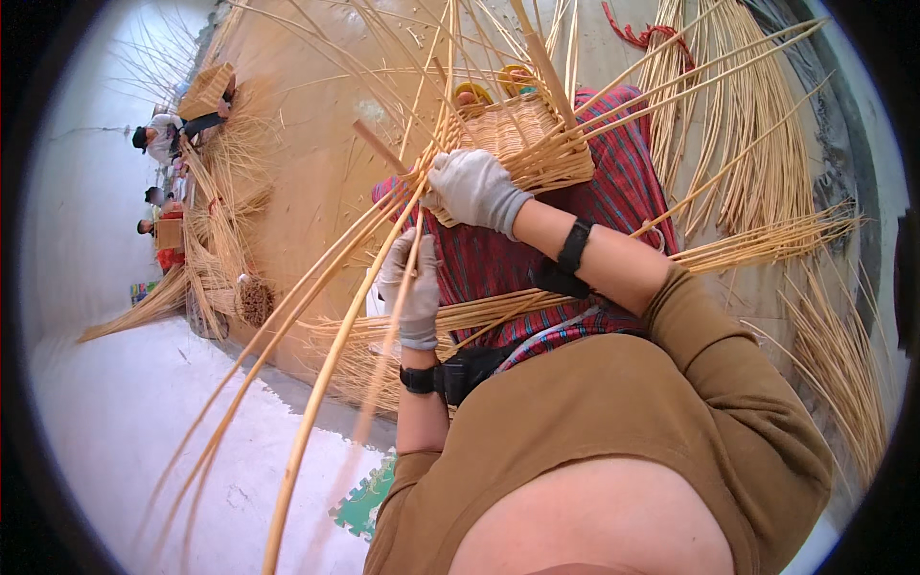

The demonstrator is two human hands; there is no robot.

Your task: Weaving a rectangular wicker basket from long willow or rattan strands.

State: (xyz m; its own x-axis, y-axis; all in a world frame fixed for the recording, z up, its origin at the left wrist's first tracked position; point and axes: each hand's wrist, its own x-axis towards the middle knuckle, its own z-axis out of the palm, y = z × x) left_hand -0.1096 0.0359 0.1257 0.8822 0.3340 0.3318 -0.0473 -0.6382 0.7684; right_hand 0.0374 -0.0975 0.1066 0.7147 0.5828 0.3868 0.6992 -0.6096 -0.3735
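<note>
A partly woven wicker basket rests on the red and blue striped cloth over my lap, with long willow rods fanning out from its sides. My right hand, in a white glove, is closed around rods at the basket's near left corner. Below it and to the left, my left hand, gloved too, has its fingers curled around a thin rod that is smeared by motion. Thicker rods run from the corner toward the lower left. A stout stick stands up at the basket's right side.
A bundle of rods lies across my lap. Loose rods spread over the floor at the right, near a red tie. Several people work at the far left, among them a person with a basket beside piled rods.
</note>
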